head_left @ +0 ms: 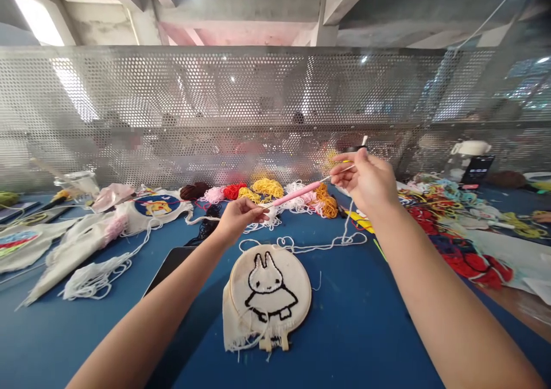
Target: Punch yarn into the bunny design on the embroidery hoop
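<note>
Between my hands a pink punch needle (301,193) is held up above the table, slanting up to the right. My left hand (239,221) is closed in a pinch at its lower left end. My right hand (371,181) is closed on white yarn (348,224), which runs from the needle's upper right end and trails down onto the table. Below lies a round wooden embroidery hoop (310,291) stretched with cream fabric. On the fabric is a rabbit figure (266,280) outlined in black, its head filled in white. Loose white strands lie over its lower left edge.
Yellow yarn (267,188), red yarn (233,191) and other bundles line the back of the blue table (353,326). Embroidered cloths (157,206) and white yarn (92,277) lie left. Tangled yarn and a bottle (467,156) stand right. A perforated metal screen (258,102) rises behind.
</note>
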Demonstrator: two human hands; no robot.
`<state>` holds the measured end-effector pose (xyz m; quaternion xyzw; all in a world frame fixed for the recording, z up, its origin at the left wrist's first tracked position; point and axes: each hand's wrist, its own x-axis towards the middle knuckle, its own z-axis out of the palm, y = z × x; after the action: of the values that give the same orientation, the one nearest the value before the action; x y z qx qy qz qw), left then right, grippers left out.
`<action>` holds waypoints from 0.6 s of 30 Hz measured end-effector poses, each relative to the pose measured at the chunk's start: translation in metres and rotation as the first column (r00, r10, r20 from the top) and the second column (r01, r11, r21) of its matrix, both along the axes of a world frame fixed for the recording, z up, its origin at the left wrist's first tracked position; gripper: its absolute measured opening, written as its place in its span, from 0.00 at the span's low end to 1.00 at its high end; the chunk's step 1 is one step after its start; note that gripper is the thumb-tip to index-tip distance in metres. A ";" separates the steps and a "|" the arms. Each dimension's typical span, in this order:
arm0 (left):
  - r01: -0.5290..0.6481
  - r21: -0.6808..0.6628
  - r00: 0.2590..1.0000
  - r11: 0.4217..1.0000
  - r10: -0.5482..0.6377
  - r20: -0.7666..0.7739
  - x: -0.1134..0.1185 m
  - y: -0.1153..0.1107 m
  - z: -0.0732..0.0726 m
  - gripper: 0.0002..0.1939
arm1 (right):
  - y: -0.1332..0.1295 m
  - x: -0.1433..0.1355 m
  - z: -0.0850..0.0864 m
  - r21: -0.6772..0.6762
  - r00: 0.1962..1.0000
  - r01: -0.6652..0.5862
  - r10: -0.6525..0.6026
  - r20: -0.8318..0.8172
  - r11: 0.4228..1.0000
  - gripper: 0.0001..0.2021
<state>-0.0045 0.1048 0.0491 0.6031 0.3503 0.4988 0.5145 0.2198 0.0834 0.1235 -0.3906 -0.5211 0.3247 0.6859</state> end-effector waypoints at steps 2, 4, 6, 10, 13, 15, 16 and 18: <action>0.026 -0.016 0.999 1.000 -0.026 -0.018 0.001 0.000 -0.001 0.04 | -0.001 -0.002 0.000 0.046 1.000 0.015 -0.014 -0.017 0.999 0.17; 0.041 -0.026 0.999 0.999 -0.042 -0.030 0.001 0.000 -0.003 0.05 | -0.002 -0.003 0.000 0.079 0.999 0.032 -0.031 -0.011 0.996 0.17; 0.047 -0.036 0.998 0.998 -0.048 -0.029 0.001 0.001 -0.006 0.06 | -0.003 -0.004 0.001 0.102 0.999 0.040 -0.040 -0.003 0.994 0.18; 0.045 -0.071 0.999 0.996 -0.044 0.017 0.002 0.002 -0.010 0.06 | -0.001 -0.002 0.000 0.112 1.000 0.006 -0.005 -0.006 0.994 0.19; 0.040 -0.108 0.997 0.993 -0.033 0.069 0.002 0.004 -0.009 0.07 | 0.005 0.000 -0.004 0.078 0.998 -0.042 0.045 -0.040 0.996 0.17; 0.028 -0.134 0.995 0.991 -0.015 0.098 0.001 0.005 -0.008 0.08 | 0.011 0.000 -0.009 -0.004 0.996 -0.071 0.071 -0.060 0.997 0.17; 0.018 -0.146 0.994 0.989 -0.002 0.111 0.001 0.006 -0.007 0.08 | 0.014 0.000 -0.013 -0.053 0.995 -0.083 0.080 -0.059 0.995 0.17; -0.009 -0.167 0.991 0.986 0.031 0.134 0.000 0.008 -0.007 0.10 | 0.020 -0.001 -0.020 -0.146 0.994 -0.107 0.105 -0.024 0.983 0.18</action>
<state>-0.0047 0.1123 0.0426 0.5192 0.3609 0.5128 0.5806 0.2187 0.1032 0.1036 -0.4094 -0.5103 0.4015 0.6410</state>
